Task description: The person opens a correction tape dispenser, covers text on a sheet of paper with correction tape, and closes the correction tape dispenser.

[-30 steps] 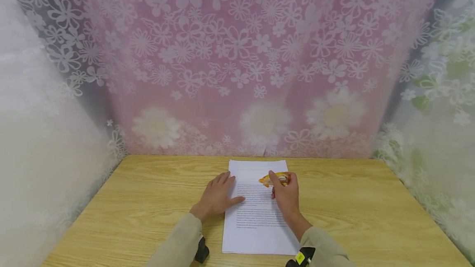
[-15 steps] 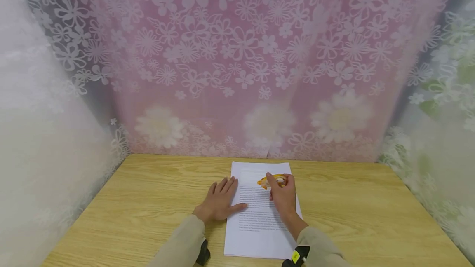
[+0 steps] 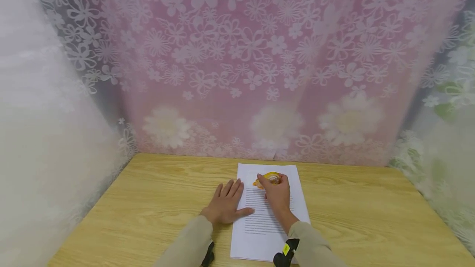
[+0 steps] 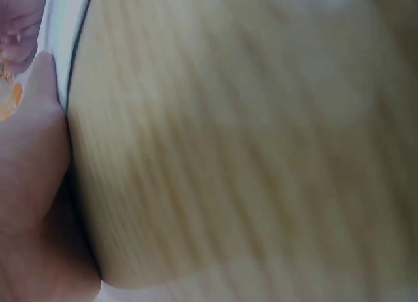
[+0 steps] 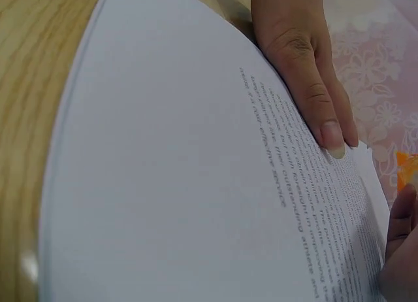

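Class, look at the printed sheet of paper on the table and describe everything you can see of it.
The sheet of paper is white, with lines of small dark print too fine to read. It lies flat on the wooden table, long side running away from the person. The left hand rests flat on its left edge, thumb over the print. The right hand holds an orange tape dispenser against its upper part.

White printed sheet [image 3: 272, 234], orange-yellow tape dispenser [image 3: 270, 177], light wood-grain table [image 3: 156, 209], pink flowered curtain [image 3: 252, 65].

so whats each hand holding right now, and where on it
The right hand grips the orange tape dispenser by its rear body. The left hand holds nothing, resting flat on the paper's left edge.
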